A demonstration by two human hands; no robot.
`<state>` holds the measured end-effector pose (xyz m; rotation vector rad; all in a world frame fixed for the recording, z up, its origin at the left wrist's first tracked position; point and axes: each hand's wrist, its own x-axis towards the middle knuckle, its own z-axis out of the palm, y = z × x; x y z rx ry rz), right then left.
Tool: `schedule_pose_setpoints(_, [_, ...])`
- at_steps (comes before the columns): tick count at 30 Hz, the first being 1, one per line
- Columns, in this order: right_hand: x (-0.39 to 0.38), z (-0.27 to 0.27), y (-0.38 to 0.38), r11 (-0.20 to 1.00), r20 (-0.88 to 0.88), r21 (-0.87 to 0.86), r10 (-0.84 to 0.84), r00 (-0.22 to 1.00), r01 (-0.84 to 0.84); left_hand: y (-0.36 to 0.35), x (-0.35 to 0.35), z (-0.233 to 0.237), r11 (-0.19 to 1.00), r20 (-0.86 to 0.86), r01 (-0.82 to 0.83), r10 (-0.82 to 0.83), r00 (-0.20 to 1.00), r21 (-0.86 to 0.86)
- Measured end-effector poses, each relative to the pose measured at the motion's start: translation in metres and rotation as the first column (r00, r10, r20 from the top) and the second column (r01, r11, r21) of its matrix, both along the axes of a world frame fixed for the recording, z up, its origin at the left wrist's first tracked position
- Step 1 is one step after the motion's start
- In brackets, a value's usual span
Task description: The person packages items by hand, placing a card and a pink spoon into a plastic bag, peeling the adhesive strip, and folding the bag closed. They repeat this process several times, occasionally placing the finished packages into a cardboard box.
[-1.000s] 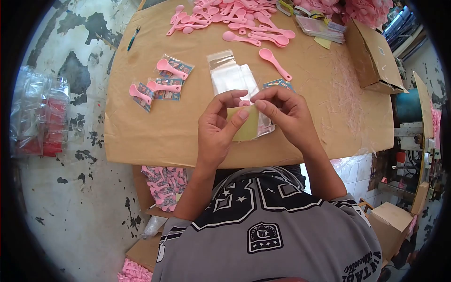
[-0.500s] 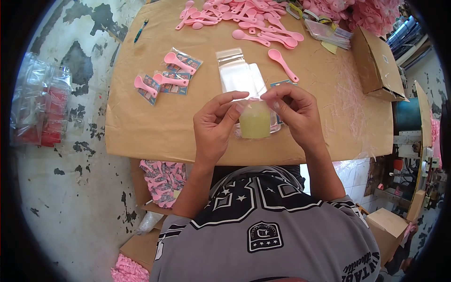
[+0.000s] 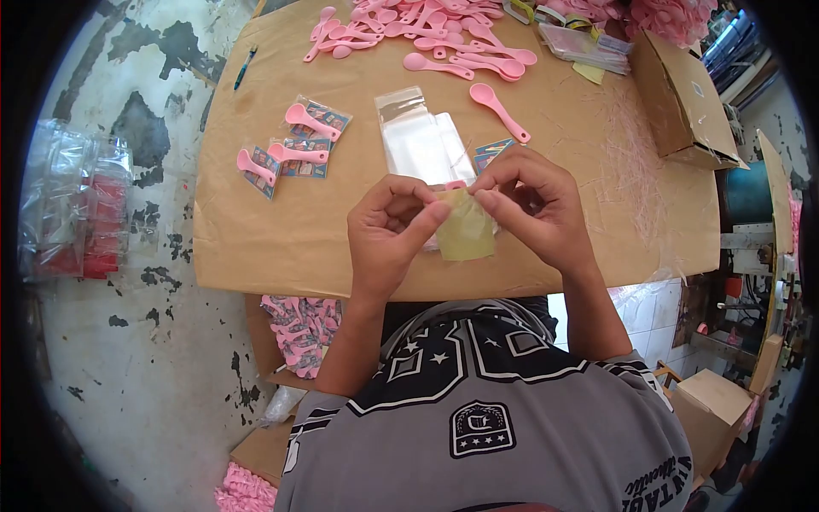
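Both hands pinch the upper corners of a small yellow-green card (image 3: 467, 236), which has a glossy sheen like clear plastic over it. My left hand (image 3: 392, 224) closes thumb and fingers on its left corner; my right hand (image 3: 537, 205) does the same on the right. A bit of pink shows at the top edge between the fingertips. Just beyond lies a stack of clear plastic bags (image 3: 414, 141). A blue printed card (image 3: 492, 152) is partly hidden behind my right hand. One pink spoon (image 3: 501, 113) rests farther back.
Several pink spoons on packaged blue cards (image 3: 299, 156) lie at the left. A heap of pink spoons (image 3: 418, 26) covers the far side, with a pen (image 3: 245, 68) to its left. A cardboard box (image 3: 682, 98), tape rolls (image 3: 584, 19) and plastic scraps (image 3: 627, 162) are at the right.
The yellow-green card now hangs flatter and more square between my fingers, and the pink bit at its top shows more clearly. The view has shifted slightly.
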<state>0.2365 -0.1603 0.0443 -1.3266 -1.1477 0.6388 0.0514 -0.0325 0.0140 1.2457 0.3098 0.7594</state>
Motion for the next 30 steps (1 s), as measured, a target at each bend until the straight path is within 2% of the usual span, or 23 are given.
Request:
schedule_pose_setpoints(1, [-0.001, -0.001, 0.001, 1.000, 0.016, -0.023, -0.005, 1.000, 0.006, -0.002, 0.002, 0.002, 1.000, 0.004, 0.004, -0.004, 1.000, -0.025])
schedule_pose_setpoints(4, [-0.011, 0.007, 0.002, 0.999, -0.210, -0.021, -0.047, 0.977, 0.044, -0.002, -0.002, 0.014, 0.999, 0.006, -0.030, 0.030, 1.000, -0.040])
schedule_pose_setpoints(6, [-0.008, 0.006, 0.004, 0.995, -0.152, -0.005, -0.096, 0.984, 0.097, 0.000, -0.008, 0.018, 0.997, 0.002, -0.072, 0.072, 0.997, 0.011])
schedule_pose_setpoints(8, [0.000, 0.007, 0.002, 0.981, -0.112, 0.019, -0.191, 0.975, 0.194, 0.019, -0.022, 0.017, 0.937, 0.025, -0.262, 0.264, 0.964, 0.232])
schedule_pose_setpoints(9, [0.008, 0.008, -0.001, 0.969, -0.057, 0.003, -0.245, 0.968, 0.246, 0.032, -0.031, 0.016, 0.876, 0.053, -0.346, 0.349, 0.935, 0.335])
schedule_pose_setpoints(11, [0.023, 0.011, -0.009, 0.936, 0.061, -0.018, -0.349, 0.935, 0.351, 0.058, -0.049, 0.025, 0.621, 0.167, -0.508, 0.523, 0.836, 0.596])
schedule_pose_setpoints(12, [0.024, 0.017, -0.012, 0.906, 0.157, -0.018, -0.415, 0.896, 0.423, 0.075, -0.060, 0.027, 0.523, 0.171, -0.500, 0.553, 0.815, 0.690])
schedule_pose_setpoints(14, [0.029, 0.025, -0.019, 0.888, 0.408, -0.091, -0.380, 0.830, 0.452, 0.099, -0.076, 0.030, 0.299, 0.190, -0.446, 0.611, 0.769, 0.843])
schedule_pose_setpoints(15, [0.031, 0.026, -0.021, 0.873, 0.522, -0.123, -0.347, 0.779, 0.471, 0.098, -0.077, 0.033, 0.346, 0.098, -0.394, 0.633, 0.768, 0.852])
schedule_pose_setpoints(17, [0.028, 0.017, -0.025, 0.852, 0.587, -0.161, -0.323, 0.742, 0.498, 0.093, -0.079, 0.038, 0.443, -0.087, -0.283, 0.650, 0.755, 0.851])
schedule_pose_setpoints(18, [0.028, 0.010, -0.028, 0.836, 0.617, -0.184, -0.311, 0.723, 0.516, 0.088, -0.079, 0.029, 0.448, -0.110, -0.271, 0.659, 0.744, 0.852])
schedule_pose_setpoints(21, [0.029, -0.016, -0.034, 0.828, 0.696, -0.165, -0.287, 0.658, 0.536, 0.068, -0.067, 0.000, 0.648, -0.330, -0.224, 0.618, 0.714, 0.728])
schedule_pose_setpoints(24, [0.029, -0.021, -0.032, 0.782, 0.477, -0.371, -0.302, 0.825, 0.501, 0.055, -0.030, -0.013, 0.739, -0.515, -0.117, 0.565, 0.644, 0.664])
schedule_pose_setpoints(27, [0.031, -0.019, -0.030, 0.774, 0.355, -0.425, -0.333, 0.874, 0.468, 0.055, -0.004, -0.016, 0.638, -0.487, -0.038, 0.624, 0.611, 0.769])
schedule_pose_setpoints(30, [0.034, -0.015, -0.030, 0.761, 0.262, -0.461, -0.375, 0.889, 0.456, 0.053, 0.005, -0.017, 0.510, -0.396, 0.017, 0.646, 0.652, 0.860])
